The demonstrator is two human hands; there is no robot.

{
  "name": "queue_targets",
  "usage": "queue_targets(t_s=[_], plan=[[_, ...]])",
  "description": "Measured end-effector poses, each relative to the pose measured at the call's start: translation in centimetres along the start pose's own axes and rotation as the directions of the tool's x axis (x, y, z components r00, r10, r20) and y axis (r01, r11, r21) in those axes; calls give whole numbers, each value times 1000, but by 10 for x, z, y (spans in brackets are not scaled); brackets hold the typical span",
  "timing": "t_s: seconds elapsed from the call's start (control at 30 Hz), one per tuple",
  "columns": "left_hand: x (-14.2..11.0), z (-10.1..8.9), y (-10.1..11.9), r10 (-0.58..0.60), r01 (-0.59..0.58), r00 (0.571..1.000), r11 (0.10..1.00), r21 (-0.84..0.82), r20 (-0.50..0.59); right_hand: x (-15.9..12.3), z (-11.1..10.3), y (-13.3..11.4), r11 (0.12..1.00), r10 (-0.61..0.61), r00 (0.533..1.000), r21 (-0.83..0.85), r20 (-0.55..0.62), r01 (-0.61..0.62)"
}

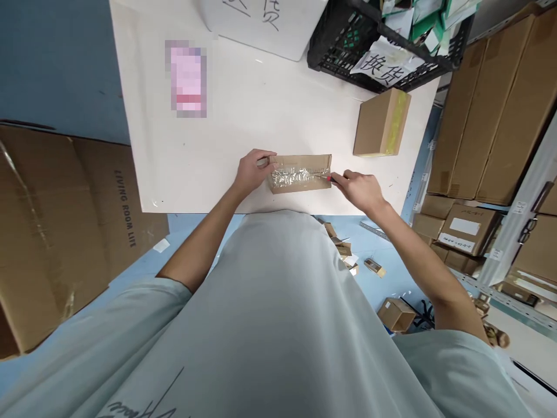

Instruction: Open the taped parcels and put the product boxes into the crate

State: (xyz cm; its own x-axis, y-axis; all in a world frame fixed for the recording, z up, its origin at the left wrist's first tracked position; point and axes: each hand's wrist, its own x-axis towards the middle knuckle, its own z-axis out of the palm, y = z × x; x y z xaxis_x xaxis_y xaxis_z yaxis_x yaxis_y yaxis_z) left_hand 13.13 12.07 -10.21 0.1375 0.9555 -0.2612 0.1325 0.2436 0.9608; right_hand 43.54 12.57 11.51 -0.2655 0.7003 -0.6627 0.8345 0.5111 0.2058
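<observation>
A small brown cardboard box (300, 165) lies flat near the front edge of the white table, with shiny clear tape (292, 176) along its top. My left hand (252, 171) grips the box's left end, thumb and fingers closed around it. At the opposite end, my right hand (357, 187) is closed around a box cutter (331, 179) with a red and black handle. Its thin blade reaches over the taped seam at the box's right edge. Most of the handle is hidden inside my fingers.
A taller cardboard box (375, 123) with yellow tape stands at the table's right. Behind it is a black crate (339, 43) of green and white packets, beside a white box (261, 23). A blurred pink item (188, 78) lies back left. Large cartons (65, 232) flank the table (161, 168).
</observation>
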Motion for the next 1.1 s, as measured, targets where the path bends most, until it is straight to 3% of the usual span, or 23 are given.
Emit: queue_targets(t_s=[0.3, 0.5, 0.63, 0.9, 1.1], plan=[[-4, 5, 4, -3, 2, 1000, 1000, -24, -31, 49, -35, -52, 965, -259, 965, -37, 31, 260], [-5, 6, 6, 6, -7, 999, 1000, -18, -41, 64, -40, -67, 952, -295, 954, -74, 53, 298], [-4, 5, 5, 9, -9, 1000, 1000, -5, -27, 57, -28, -44, 968, -224, 971, -93, 89, 232], [-2, 4, 6, -20, 20, 1000, 999, 37, -14, 30, 8, 39, 992, -94, 991, -79, 91, 101], [-4, 6, 14, -62, 64, 998, 987, 144, -24, 31, 48, 60, 994, -53, 997, 88, -54, 57]])
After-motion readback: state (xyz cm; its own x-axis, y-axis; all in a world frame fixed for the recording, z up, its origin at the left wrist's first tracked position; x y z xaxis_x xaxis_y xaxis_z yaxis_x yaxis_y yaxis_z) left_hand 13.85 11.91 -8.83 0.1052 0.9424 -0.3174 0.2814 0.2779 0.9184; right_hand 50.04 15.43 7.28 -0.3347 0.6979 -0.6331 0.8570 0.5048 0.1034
